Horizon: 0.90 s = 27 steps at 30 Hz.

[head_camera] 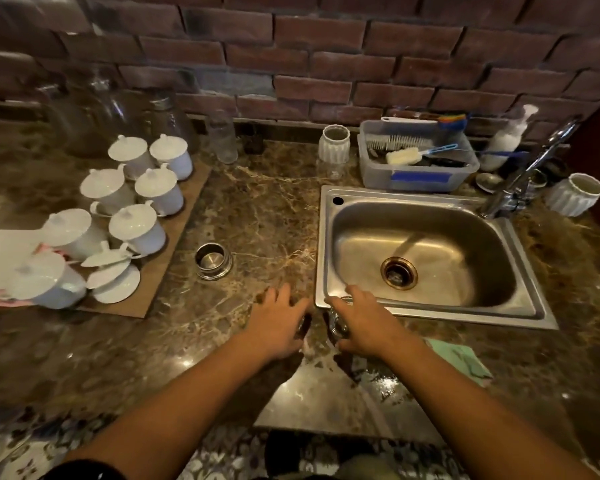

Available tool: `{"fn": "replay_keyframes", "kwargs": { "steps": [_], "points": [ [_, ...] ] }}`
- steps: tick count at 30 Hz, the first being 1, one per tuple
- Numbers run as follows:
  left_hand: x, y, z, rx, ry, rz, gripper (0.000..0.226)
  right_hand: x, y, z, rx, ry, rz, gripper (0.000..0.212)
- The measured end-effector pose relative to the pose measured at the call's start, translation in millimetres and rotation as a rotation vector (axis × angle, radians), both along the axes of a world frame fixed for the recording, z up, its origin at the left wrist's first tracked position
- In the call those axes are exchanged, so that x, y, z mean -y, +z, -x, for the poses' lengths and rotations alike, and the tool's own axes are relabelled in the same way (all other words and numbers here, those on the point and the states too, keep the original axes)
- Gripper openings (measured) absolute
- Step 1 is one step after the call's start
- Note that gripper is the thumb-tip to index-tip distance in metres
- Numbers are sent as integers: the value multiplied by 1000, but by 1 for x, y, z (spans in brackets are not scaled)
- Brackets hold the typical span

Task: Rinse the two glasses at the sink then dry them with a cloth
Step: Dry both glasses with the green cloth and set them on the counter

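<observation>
Two clear glasses stand on the marble counter by the sink's front left corner. My right hand (364, 323) grips the right glass (337, 320); its rim and side show past my fingers. My left hand (278, 323) is wrapped over the left glass (302, 325), of which only a small glint shows under the thumb. The steel sink (329, 237) is dry-looking, and no water runs from the faucet (530, 164) at its back right. A green cloth (465, 358) lies flat on the counter just right of my right forearm.
A tub of brushes (420, 178) and two white ribbed cups (334, 143) (575, 195) stand behind the sink. Several lidded white cups (136, 226) sit on a brown board at left, a steel ring (212, 261) near them. Glass jars (222, 140) line the brick wall.
</observation>
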<state>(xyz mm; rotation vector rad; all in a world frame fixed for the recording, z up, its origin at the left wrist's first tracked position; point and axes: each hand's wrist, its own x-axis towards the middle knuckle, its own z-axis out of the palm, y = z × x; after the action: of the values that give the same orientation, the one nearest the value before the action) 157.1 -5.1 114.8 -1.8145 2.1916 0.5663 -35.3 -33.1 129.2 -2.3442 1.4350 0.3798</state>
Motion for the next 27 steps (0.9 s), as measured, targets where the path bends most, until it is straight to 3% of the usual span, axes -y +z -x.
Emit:
{"fn": "replay_keyframes", "kwargs": {
  "steps": [5,15,27],
  "points": [
    [-5,-4,-2,-44,33,41,65,1,-8,-2,4,16,25,73],
    [-30,7,-6,-102,231,53,67,-3,9,9,129,64,32,71],
    [-173,41,-63,0,713,129,74,-41,29,-89,141,537,-5,77]
  ]
}}
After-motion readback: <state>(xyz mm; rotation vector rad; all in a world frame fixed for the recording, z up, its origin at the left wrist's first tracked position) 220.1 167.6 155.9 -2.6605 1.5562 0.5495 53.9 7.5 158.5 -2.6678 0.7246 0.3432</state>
